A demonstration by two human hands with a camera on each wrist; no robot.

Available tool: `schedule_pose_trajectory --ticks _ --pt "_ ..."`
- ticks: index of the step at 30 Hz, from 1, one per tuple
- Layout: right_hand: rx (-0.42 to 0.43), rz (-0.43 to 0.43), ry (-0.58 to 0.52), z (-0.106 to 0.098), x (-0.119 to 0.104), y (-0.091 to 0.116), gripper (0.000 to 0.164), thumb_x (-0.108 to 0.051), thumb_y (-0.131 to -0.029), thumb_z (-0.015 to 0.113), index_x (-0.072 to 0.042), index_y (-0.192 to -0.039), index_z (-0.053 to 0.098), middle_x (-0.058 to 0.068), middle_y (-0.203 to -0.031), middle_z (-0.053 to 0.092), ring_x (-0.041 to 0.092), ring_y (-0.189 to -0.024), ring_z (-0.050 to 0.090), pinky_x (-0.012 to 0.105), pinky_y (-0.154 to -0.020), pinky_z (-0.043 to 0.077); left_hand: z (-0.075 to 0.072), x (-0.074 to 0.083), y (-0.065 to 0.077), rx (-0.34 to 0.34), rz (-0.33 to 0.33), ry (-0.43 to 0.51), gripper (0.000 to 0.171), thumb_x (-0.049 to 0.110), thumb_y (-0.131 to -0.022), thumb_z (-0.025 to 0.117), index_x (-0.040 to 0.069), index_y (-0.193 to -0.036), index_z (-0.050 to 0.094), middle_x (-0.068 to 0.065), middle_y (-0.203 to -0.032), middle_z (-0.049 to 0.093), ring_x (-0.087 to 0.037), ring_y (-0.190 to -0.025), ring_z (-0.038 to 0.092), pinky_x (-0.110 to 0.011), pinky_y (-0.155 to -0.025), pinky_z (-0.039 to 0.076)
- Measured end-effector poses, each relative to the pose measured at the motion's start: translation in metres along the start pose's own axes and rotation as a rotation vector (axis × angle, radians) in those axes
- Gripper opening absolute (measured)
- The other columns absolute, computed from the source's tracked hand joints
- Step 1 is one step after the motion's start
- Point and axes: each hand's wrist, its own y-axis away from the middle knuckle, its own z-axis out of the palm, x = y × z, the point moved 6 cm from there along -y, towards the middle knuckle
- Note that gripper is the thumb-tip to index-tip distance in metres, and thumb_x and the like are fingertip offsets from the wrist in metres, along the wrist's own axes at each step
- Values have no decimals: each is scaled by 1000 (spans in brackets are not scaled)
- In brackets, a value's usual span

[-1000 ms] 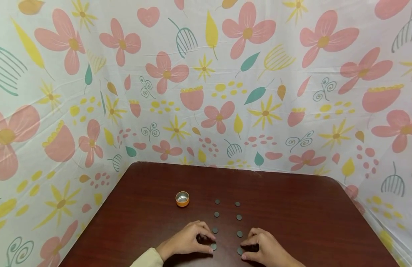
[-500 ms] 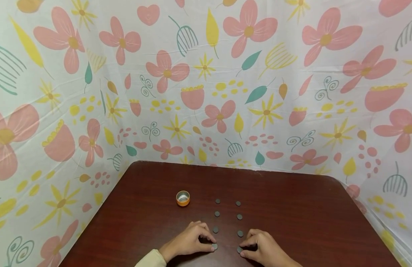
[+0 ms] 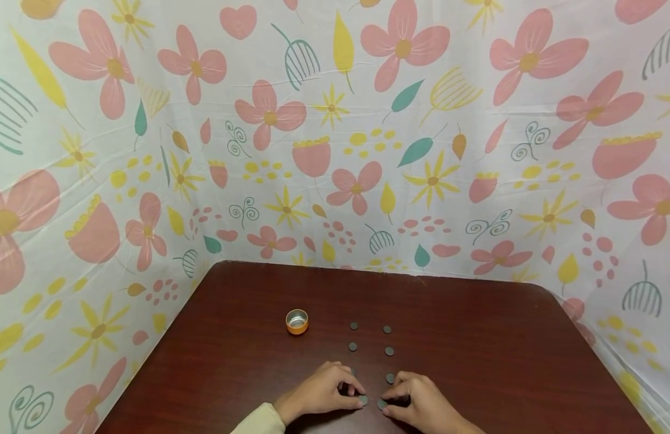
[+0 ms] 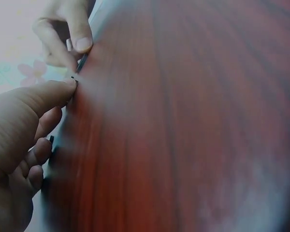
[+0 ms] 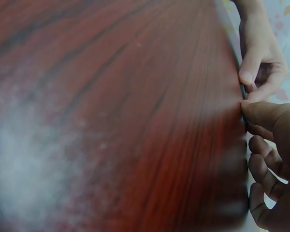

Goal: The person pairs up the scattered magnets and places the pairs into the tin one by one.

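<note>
Two small grey round discs lie close to each other near the front of the table, each between a thumb and fingers. My left hand (image 3: 326,390) pinches the left disc (image 3: 363,400) at its edge. With thumb and forefinger my right hand (image 3: 424,402) pinches the right disc (image 3: 382,405). A narrow gap separates the two discs in the head view. Both wrist views show the left hand (image 4: 14,121) and right hand (image 5: 280,130) low at the tabletop, fingertips near each other; the discs appear there only as thin dark edges.
Beyond the hands, more grey discs stand in two columns: a left-column disc (image 3: 353,347) and a right-column disc (image 3: 389,351) among them. One left disc is mostly hidden by my left fingers. A small orange tin (image 3: 297,323) sits further left on the dark wooden table (image 3: 476,337).
My left hand has moved right and my right hand slightly left, each bringing its disc inward, so the nearest pair is closer together. Half a second ago both hands had closed on the discs.
</note>
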Motion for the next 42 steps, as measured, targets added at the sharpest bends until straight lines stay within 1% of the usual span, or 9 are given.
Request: schedule_pose_trajectory --ticks 11,21,24,27,30,32,35,39,42 --pt "25 8 -1 6 -5 -6 21 -29 -89 81 -13 -102 83 -14 -78 54 -4 -62 41 20 -52 43 2 5 -2 13 5 -11 16 35 -95 75 26 -107 80 21 -81 60 7 -75 48 -16 -80 38" --pt "11 14 -1 8 -3 -8 19 -31 -90 81 -17 -103 83 -13 -81 57 -1 -64 46 20 -55 44 2 4 -1 5 -22 -8 17 36 -95 75 27 -108 79 22 -83 60 7 -77 48 -18 -81 38" --pt "-6 29 7 8 -3 -9 21 -33 -90 80 -17 -104 82 -13 -82 57 -1 -64 45 20 -55 43 0 3 -1 -3 -16 29 20 36 -95 75 25 -111 78 21 -86 62 8 -78 49 -16 -78 41" --pt "-14 34 9 6 -3 -8 24 -33 -92 78 -14 -106 81 -13 -83 57 -1 -65 44 20 -55 42 -7 1 0 6 -7 110 25 35 -96 74 20 -116 76 17 -90 64 8 -78 53 -14 -73 47" --pt "9 8 23 1 -6 -6 25 -32 -94 76 -11 -107 80 -11 -85 60 -1 -68 49 20 -57 45 -24 -1 2 76 6 146 31 34 -96 74 15 -120 74 11 -96 68 6 -82 60 -17 -72 52" --pt "35 -21 43 -2 -9 -6 23 -31 -95 76 -11 -106 79 -10 -88 62 0 -71 53 21 -59 48 -41 -5 4 155 3 127 33 34 -95 75 14 -122 73 8 -102 70 2 -89 63 -21 -77 54" --pt "73 -46 74 -6 -12 -6 22 -31 -94 76 -13 -106 79 -10 -92 65 0 -78 58 23 -63 50 -68 -16 10 285 -38 82 37 32 -93 78 20 -128 70 7 -118 70 -5 -108 65 -32 -91 55" --pt "98 -37 123 -7 -15 -7 24 -34 -92 78 -15 -106 79 -12 -94 66 3 -83 59 25 -66 51 -100 -39 23 433 -130 76 49 31 -91 80 30 -137 63 5 -142 60 -19 -135 54 -50 -104 49" --pt "88 11 147 -6 -13 -10 28 -39 -91 79 -16 -108 80 -14 -95 65 3 -85 57 25 -67 50 -114 -60 36 498 -202 84 61 37 -90 81 29 -145 57 0 -153 51 -27 -145 43 -57 -108 43"
